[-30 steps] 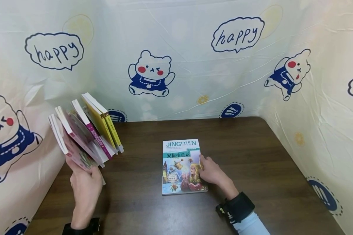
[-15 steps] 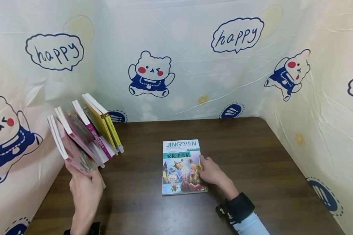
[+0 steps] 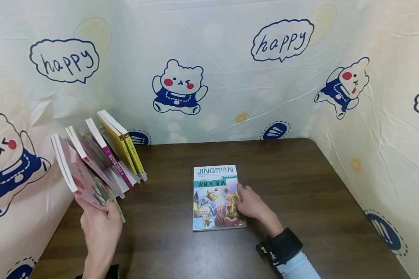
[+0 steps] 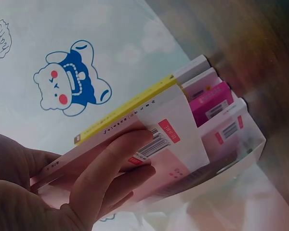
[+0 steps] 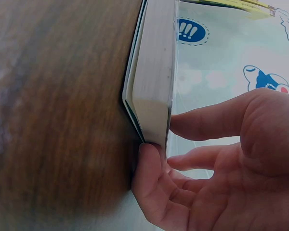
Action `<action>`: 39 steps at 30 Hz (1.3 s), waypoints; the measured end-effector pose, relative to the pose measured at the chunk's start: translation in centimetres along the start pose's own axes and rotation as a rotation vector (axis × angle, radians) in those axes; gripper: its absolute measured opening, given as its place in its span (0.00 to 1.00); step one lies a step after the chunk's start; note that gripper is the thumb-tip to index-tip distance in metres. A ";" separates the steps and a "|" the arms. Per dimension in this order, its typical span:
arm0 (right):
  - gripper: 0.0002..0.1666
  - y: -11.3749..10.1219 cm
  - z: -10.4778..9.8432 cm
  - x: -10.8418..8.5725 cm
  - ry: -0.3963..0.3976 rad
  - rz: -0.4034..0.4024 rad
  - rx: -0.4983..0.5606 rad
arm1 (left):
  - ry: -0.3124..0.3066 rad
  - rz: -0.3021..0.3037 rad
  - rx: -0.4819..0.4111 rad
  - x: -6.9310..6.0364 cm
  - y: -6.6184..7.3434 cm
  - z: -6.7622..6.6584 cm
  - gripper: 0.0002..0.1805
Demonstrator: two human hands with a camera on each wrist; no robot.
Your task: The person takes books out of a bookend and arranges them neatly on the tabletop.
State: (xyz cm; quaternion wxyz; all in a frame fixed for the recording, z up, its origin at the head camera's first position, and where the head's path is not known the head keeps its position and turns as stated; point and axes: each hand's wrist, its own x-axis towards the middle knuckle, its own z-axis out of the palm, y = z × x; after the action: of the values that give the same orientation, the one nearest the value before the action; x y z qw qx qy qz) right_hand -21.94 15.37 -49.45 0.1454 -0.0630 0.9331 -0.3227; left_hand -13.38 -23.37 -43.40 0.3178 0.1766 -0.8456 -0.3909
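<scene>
My left hand holds a pink book at the near left end of a slanting row of books. In the left wrist view its fingers lie across the book's back cover, beside a barcode. My right hand grips the right edge of a paperback lying flat on the table, with a fairy-tale picture and "JINGDIAN" on its cover. Seen from the right wrist, the thumb touches the cover and other fingers are at the lower corner of the page block.
Behind the pink book stand another pink book, a book with a purple spine and yellow books. The brown wooden table meets a patterned cloth wall at the back and sides.
The pink book in my left hand has shifted and tilted left, opening a wider gap from the row. My right hand and the flat paperback have stayed in place.
</scene>
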 end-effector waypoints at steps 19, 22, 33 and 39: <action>0.43 -0.1 -0.1 0.0 -0.002 0.003 0.001 | 0.042 0.047 -0.025 -0.6 2.0 -1.2 0.43; 0.43 -0.1 -0.1 0.0 -0.003 0.005 0.002 | 0.041 0.045 -0.024 -0.7 2.3 -1.5 0.41; 0.43 -0.1 0.0 -0.2 -0.002 0.006 0.008 | 0.031 0.020 -0.003 -0.9 3.3 -2.2 0.39; 0.42 -0.1 0.0 -0.1 0.002 0.008 0.005 | 0.056 0.033 -0.005 -1.0 3.7 -2.4 0.37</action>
State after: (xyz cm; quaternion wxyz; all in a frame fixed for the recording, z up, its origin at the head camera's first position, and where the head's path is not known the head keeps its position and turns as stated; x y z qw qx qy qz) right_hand -21.80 15.28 -49.37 0.1457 -0.0586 0.9327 -0.3245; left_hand -11.16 -21.78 -39.72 0.3484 0.1728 -0.8381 -0.3825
